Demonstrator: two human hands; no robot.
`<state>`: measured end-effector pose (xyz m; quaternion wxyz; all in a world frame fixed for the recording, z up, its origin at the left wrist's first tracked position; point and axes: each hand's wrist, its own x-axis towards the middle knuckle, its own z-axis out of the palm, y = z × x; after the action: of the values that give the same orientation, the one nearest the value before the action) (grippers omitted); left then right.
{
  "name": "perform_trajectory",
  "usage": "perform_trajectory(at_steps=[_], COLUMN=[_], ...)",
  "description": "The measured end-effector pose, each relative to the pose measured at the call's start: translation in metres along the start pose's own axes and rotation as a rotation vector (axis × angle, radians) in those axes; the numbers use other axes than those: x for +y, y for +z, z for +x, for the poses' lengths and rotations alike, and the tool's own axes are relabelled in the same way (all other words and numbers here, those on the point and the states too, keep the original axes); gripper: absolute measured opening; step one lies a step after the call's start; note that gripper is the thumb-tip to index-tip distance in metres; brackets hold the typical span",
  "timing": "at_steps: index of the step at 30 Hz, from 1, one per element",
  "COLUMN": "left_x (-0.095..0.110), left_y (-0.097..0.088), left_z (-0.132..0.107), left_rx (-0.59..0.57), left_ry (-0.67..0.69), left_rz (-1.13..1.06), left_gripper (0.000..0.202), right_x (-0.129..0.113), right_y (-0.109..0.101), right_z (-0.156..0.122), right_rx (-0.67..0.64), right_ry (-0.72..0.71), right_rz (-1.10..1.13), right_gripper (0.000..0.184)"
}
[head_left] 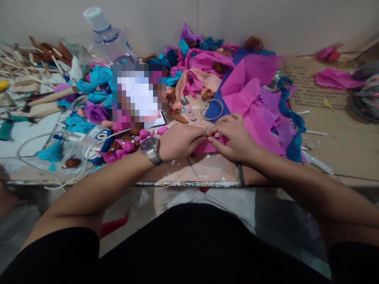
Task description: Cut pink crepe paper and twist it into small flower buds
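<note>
Over the front part of the table, my left hand (182, 140) and my right hand (235, 136) meet fingertip to fingertip. Both are closed in a pinch on a small piece of pink crepe paper (209, 146), which shows below the fingers; the exact spot they grip is partly hidden. Just beyond them lie a roll of tape (212, 109) and pink-handled thread snips (188, 109). Large pink crepe paper sheets (251, 90) spread to the right of my right hand. Small pink wrapped buds (127, 146) lie beside my left wrist, which wears a watch (150, 147).
A clear bottle (111, 39) with a white cap stands at the back left. Wooden sticks (17, 59) and a white cable (74, 177) lie at the left. Brown cardboard (325, 118) covers the right side. The table's front edge (195, 183) runs below my hands.
</note>
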<state>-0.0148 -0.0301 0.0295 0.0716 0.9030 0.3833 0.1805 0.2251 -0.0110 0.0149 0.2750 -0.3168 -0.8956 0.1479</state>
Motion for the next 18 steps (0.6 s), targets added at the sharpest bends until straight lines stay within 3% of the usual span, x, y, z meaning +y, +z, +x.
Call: perform_trajectory(at_steps=[12,18], left_x=[0.002,0.003], left_y=[-0.012,-0.013], left_z=[0.003,0.003], left_rx=[-0.086,-0.120], left_ry=[-0.111,-0.141], left_rz=[-0.267,-0.271], left_gripper=[0.031,0.031], right_x=[0.001,0.003], right_y=[0.000,0.001], right_z=[0.000,-0.002], right_rx=[0.006,0.026], right_ry=[0.000,-0.016], right_rz=[0.011,0.043], right_gripper=[0.015,0.015])
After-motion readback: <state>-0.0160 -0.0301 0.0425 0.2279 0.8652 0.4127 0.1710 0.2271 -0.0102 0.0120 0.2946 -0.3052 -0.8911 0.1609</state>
